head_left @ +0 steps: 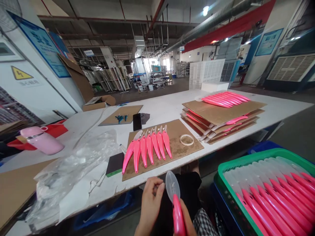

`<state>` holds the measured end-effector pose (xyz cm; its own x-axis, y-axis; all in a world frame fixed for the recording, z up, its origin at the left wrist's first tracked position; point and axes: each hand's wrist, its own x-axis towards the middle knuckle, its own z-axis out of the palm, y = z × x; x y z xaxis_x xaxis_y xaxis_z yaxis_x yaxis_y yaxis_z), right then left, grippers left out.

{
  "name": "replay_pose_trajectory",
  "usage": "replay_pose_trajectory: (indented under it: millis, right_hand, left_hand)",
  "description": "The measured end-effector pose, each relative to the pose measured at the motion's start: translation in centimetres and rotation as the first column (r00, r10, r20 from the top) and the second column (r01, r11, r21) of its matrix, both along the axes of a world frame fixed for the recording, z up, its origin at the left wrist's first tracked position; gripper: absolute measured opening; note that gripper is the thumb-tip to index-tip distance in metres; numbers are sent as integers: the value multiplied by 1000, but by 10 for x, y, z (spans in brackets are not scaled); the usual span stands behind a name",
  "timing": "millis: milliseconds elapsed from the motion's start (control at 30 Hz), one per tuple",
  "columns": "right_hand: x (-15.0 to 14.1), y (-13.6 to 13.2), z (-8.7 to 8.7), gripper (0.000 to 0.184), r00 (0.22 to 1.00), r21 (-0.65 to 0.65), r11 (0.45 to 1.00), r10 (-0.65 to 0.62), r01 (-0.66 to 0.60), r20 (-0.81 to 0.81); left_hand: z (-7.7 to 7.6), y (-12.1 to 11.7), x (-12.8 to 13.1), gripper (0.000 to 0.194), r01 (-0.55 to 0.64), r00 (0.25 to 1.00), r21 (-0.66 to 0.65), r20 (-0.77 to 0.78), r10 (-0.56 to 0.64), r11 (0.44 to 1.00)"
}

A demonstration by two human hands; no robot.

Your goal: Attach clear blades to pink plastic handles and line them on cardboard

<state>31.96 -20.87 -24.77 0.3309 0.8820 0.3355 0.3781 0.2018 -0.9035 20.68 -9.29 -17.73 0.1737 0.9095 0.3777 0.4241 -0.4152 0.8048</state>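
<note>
1. Head view: the right hand [185, 218] is closed around the pink plastic handle of a knife-shaped tool with a clear translucent blade guard [175, 200], held upright just below the near edge of the white table [172, 108].
2. Left hand [150, 200] is beside the guard, fingertips pinched together at its left edge; whether they grip anything cannot be told.
3. Brown cardboard sheet [182, 131], on the table just beyond the hands, bears a row of seven matching pink tools [147, 149] and a clear tape roll [186, 139].
4. Green plastic crate [248, 160], right of the held tool, is filled with more pink tools.
5. Stacked cardboard sheets [221, 114], beyond and right of the brown sheet, carry further pink tools.
6. Crumpled clear plastic bag [71, 164], a black block [115, 164] and a pink bottle [40, 140] lie left of the brown sheet; a black phone [137, 121] lies beyond it.
</note>
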Motion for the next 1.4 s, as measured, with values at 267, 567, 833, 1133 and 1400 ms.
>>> replay_pose_trajectory:
  millis: [267, 567, 833, 1133, 1400]
  right_hand:
    - [72, 103, 101, 62, 981, -159, 986, 17, -48, -194]
    - [89, 267, 112, 59, 980, -156, 981, -90, 118, 178]
    - [89, 309, 117, 33, 942, -173, 983, -2, 63, 334]
    - [163, 238, 107, 19, 825, -216, 973, 52, 86, 563]
    - [147, 172, 91, 34, 765, -233, 957, 16, 175, 644]
  left_hand:
    - [6, 86, -34, 27, -166, 977, 224, -98, 192, 960]
    - [-16, 94, -33, 24, -42, 967, 347, -224, 126, 937]
    - [-22, 99, -38, 24, -23, 963, 373, -242, 122, 928]
    - [-19, 99, -37, 25, -36, 956, 369, -257, 140, 929]
    - [-14, 94, -34, 27, -77, 976, 255, -180, 126, 964]
